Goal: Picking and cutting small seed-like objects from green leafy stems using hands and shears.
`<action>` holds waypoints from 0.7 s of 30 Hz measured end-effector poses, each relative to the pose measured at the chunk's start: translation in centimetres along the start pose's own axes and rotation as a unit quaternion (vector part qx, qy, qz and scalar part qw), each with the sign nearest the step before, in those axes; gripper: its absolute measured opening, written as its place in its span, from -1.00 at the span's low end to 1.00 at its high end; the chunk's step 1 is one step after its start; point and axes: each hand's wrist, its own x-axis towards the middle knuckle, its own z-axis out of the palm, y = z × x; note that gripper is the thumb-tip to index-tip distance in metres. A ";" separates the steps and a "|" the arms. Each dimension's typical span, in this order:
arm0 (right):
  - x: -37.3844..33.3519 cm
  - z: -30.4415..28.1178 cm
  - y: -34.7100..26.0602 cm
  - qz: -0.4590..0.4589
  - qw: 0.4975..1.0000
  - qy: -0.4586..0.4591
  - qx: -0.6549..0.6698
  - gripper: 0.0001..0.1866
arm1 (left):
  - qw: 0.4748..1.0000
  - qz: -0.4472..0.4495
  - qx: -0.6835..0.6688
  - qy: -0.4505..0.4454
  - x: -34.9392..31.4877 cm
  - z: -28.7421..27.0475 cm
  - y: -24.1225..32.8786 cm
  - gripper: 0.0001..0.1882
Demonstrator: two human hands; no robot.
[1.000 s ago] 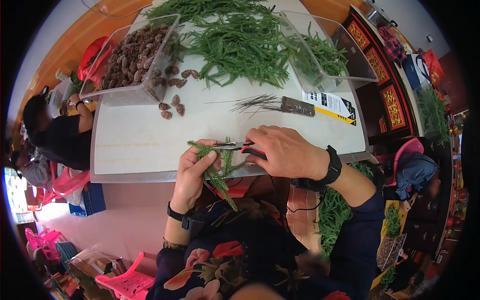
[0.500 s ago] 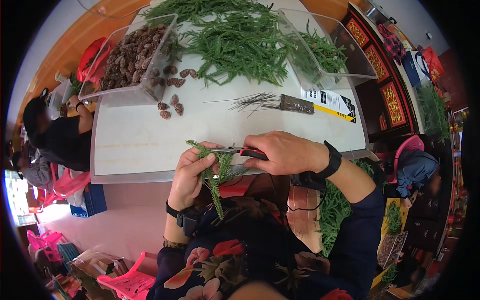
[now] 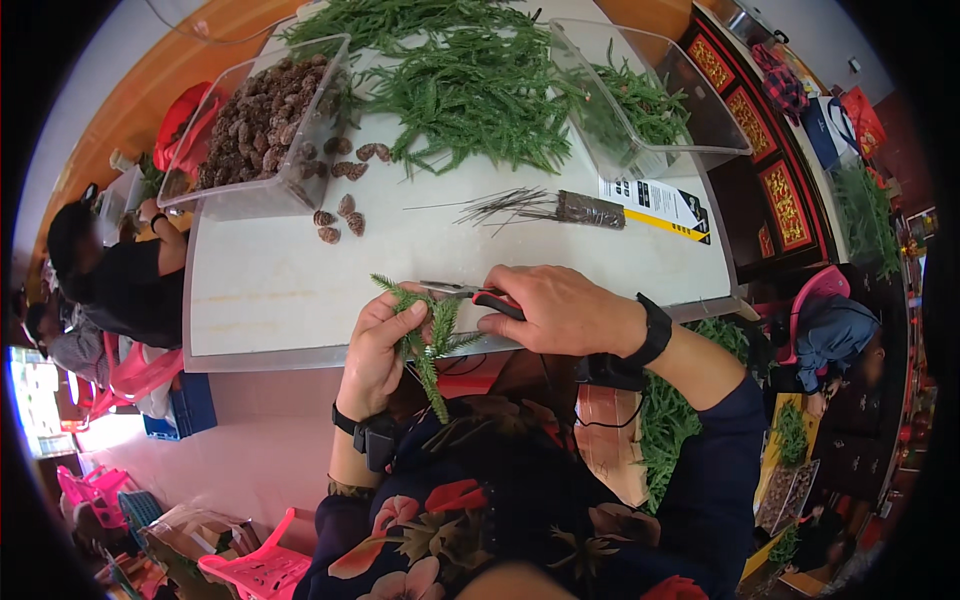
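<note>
Since I have only the head view, I see my left hand point(image 3: 375, 345) pinching the sprig point(image 3: 432, 375) at the counter's point(image 3: 270, 290) near edge, my right hand point(image 3: 575, 310) wrapped around the pliers point(image 3: 502, 304). Whether their jaws meet, I cannot tell. A slip could nip the left hand beside their tips; a loosened pinch could drop the sprig past the edge.

On the white rectangular table point(image 3: 265, 290), a clear plastic bin point(image 3: 235, 193) holding brown woody cones point(image 3: 255, 125) stands far left, another clear plastic bin point(image 3: 715, 151) far right, green needled sprigs point(image 3: 475, 95) heaped between. Thin dark wires point(image 3: 515, 207) lie before the heap; nearer, red-and-black metal pliers point(image 3: 495, 302) sit mostly right of a single green sprig point(image 3: 428, 375).
</note>
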 end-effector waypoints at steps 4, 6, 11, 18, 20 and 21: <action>0.1 -0.6 0.4 -0.004 1.000 0.003 0.018 -0.58 | 1.000 -0.004 0.005 0.006 0.0 0.6 0.1 -0.82; 0.2 -0.8 0.3 -0.012 1.000 -0.006 0.010 -0.58 | 1.000 -0.003 0.009 0.009 0.0 0.7 0.0 -0.83; 0.4 -0.6 0.2 -0.005 1.000 -0.012 0.009 -0.60 | 0.999 0.009 0.041 -0.009 -0.1 0.6 0.1 -0.84; 0.3 0.0 -0.1 0.013 1.000 -0.003 -0.007 -0.68 | 0.995 0.052 0.084 0.000 -0.2 0.6 0.0 -0.84; 0.2 0.1 0.2 0.003 1.000 -0.008 0.000 -0.68 | 0.995 0.046 0.086 -0.006 -0.3 0.5 -0.1 -0.83; 0.2 0.1 0.5 -0.006 1.000 -0.014 0.007 -0.67 | 0.995 0.040 0.088 -0.013 -0.3 0.4 -0.1 -0.82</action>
